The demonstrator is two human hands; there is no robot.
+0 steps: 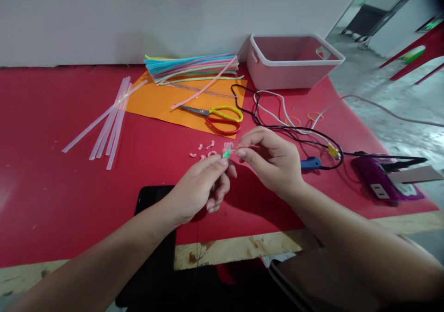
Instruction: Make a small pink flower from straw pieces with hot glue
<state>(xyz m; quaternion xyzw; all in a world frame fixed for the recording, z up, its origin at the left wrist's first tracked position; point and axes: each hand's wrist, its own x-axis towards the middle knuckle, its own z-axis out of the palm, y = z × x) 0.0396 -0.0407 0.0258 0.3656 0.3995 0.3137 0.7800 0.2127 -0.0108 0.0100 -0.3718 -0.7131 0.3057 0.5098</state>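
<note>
Low in the middle of the view, my left hand [204, 182] pinches a small green and pink fuzzy piece [227, 152] between thumb and fingertips. Just to its right, my right hand [272, 159] is closed, its thumb and forefinger pinching a thin pink strand at the piece's right side. Short curled pink bits [200, 147] lie on the red table top beyond my left hand. Scissors [211, 114] with yellow and red handles rest behind the hands, partly on an orange sheet [156, 106].
Pipe cleaners [190, 67] are bundled at the back, clear glue sticks [114, 122] lie left. A pink basket [294, 73], tangled cables [274, 126], a blue tool [311, 163] and a purple power strip [374, 177] stand right. A black tablet [152, 238] lies under my left forearm.
</note>
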